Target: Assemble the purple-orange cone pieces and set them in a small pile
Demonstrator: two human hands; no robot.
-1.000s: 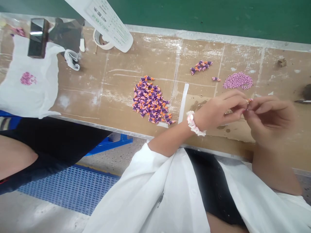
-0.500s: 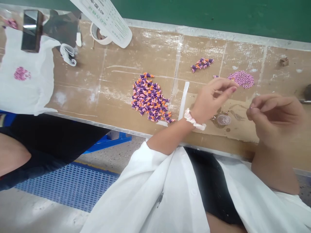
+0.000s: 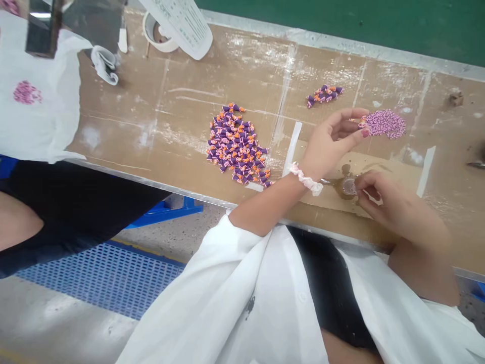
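Note:
My left hand [image 3: 337, 136], with a pale scrunchie on the wrist, pinches a tiny orange-and-pink figurine [image 3: 362, 121] between thumb and index finger. Its fingertips are at the left edge of a heap of small pink-purple pieces [image 3: 388, 124]. My right hand [image 3: 386, 197] is closed in a pinch at the rim of a small round clear dish [image 3: 348, 186]; what its fingertips hold is too small to make out. Left of my hands is a big pile of purple, orange and pink figurines [image 3: 237, 146]. A smaller figurine group [image 3: 324, 96] lies farther back.
A white bottle [image 3: 185, 28] lies over a tape roll [image 3: 161, 35] at the back left. On the far left are a dark box [image 3: 43, 28] and white cloth [image 3: 49, 116] bearing pink bits. Another person's dark-clothed leg [image 3: 83, 202] is beside me.
My right hand has moved left and down to the clear dish. My left hand has shifted slightly toward the pink heap, with the figurine now showing at its fingertips. The view has shifted a little.

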